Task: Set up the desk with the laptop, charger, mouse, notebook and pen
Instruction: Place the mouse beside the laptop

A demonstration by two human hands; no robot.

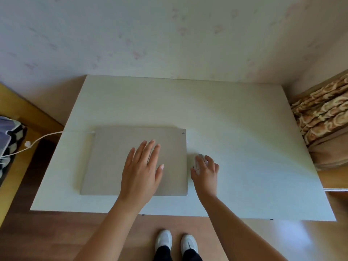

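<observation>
Standing at: white desk (235,113), matte rectangular top, pushed up against a wallpapered wall w/ faint pink pattern
Laptop (116,159): closed, flat slab, pale beige-grey lid w/ a fine grainy look, rounded corners; sits left of center on the desk, nearer the front edge; long axis runs left-right, parallel to the desk front; tiny dark mark in its far right corner
Left hand (143,172): palm down over the lid's right half, fingers spread & straight, not gripping anything; can't tell if it's pressing or just above
Mouse (201,161): small, pale grey/white, smooth rounded shape, on the desk just beside the laptop's right edge; long axis front-to-back, nose pointing toward the wall
Right hand (206,171): cupped over the mouse, fingers curled around its sides, so mostly hidden
Charger cable (45,137): thin white cord, goes from the laptop's far left corner off the desk's left edge, curves down toward the floor w/ a small white lump partway
Floor: brown wood-look planks; white shoes (176,242) at the bottom, dark trousers
Right side: patterned brown/cream fabric (323,113), folded-looking
Left edge: checkered b&w bag-ish thing (11,140), partly cut off
</observation>
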